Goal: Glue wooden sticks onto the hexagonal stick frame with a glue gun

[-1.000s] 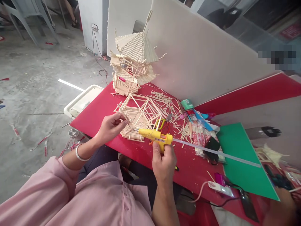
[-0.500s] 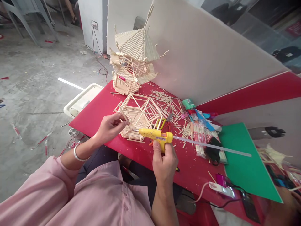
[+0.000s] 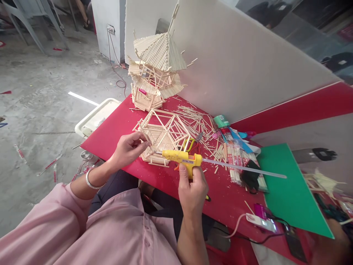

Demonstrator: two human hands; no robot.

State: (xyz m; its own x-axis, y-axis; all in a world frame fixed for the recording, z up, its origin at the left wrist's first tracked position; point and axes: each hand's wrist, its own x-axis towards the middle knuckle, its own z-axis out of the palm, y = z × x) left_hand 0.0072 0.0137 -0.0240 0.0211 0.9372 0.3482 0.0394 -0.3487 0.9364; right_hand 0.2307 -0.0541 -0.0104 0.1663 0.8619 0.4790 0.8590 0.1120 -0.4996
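My right hand (image 3: pixel 193 193) is wrapped round the handle of a yellow glue gun (image 3: pixel 180 157). A long translucent glue stick (image 3: pixel 248 168) sticks out of its back, to the right. The gun's nozzle points left, close to the fingertips of my left hand (image 3: pixel 128 149). Those fingers are pinched on a thin wooden stick (image 3: pixel 144 134). Whether the nozzle touches the stick cannot be made out. Just behind both hands is an open frame of wooden sticks (image 3: pixel 162 141) with a several-sided floor, standing on the red table (image 3: pixel 110 143).
A tiered stick pagoda (image 3: pixel 160 70) stands at the back by a pale board (image 3: pixel 220 55). Loose sticks (image 3: pixel 193 114), scissors (image 3: pixel 190 143), packed sticks (image 3: pixel 234 162) and a black item (image 3: pixel 250 175) lie rightward. A green board (image 3: pixel 292 191) and phone (image 3: pixel 295 243) are farther right.
The glue stick's free end sits closer to the gun, so less of it sticks out. Both hands keep nearly the same place. A blurred hand at the right edge has shifted slightly.
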